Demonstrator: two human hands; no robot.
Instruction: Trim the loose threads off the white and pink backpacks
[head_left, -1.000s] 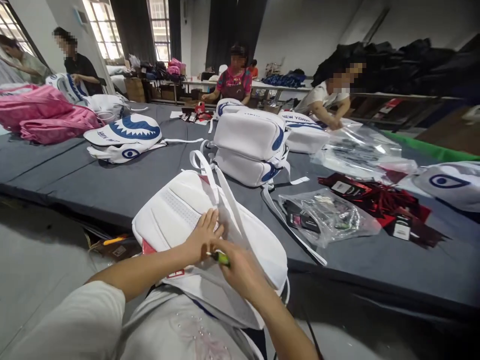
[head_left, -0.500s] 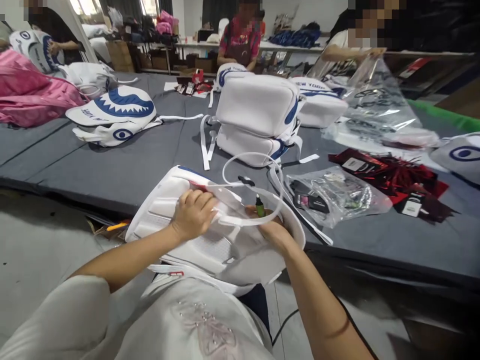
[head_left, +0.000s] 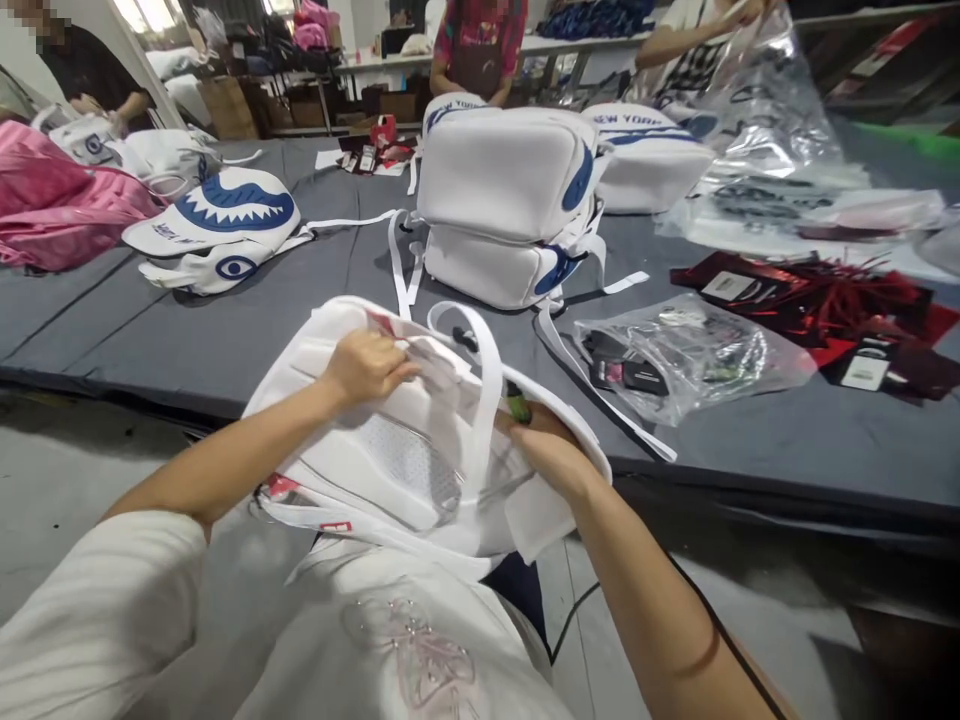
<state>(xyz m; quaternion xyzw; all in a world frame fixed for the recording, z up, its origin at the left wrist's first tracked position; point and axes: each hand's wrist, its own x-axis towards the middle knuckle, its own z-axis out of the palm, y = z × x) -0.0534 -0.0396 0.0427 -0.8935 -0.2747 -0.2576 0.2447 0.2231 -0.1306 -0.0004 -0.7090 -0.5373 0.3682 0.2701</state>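
A white backpack (head_left: 409, 465) lies tilted against the table's front edge, its padded, mesh-panelled side facing up. My left hand (head_left: 371, 365) is closed on the backpack's upper edge, near a strap with a red patch. Over the right part of the backpack, my right hand (head_left: 551, 450) has its fingers curled and partly hidden by the fabric. A small green-and-black tool (head_left: 517, 403) sticks up from that hand; its exact kind does not show. A white strap (head_left: 486, 410) loops up between my hands.
Stacked white backpacks (head_left: 495, 175) stand ahead. A shark-mouth backpack (head_left: 232, 225) and pink fabric (head_left: 67, 200) lie left. To the right are a clear plastic bag (head_left: 697, 350) and red-black tags (head_left: 817, 300). Several people stand around the grey table (head_left: 322, 270).
My left hand has moved slightly up and left with the backpack's edge. The strap loop has turned and narrowed. The green-and-black tool sits a little lower in my right hand.
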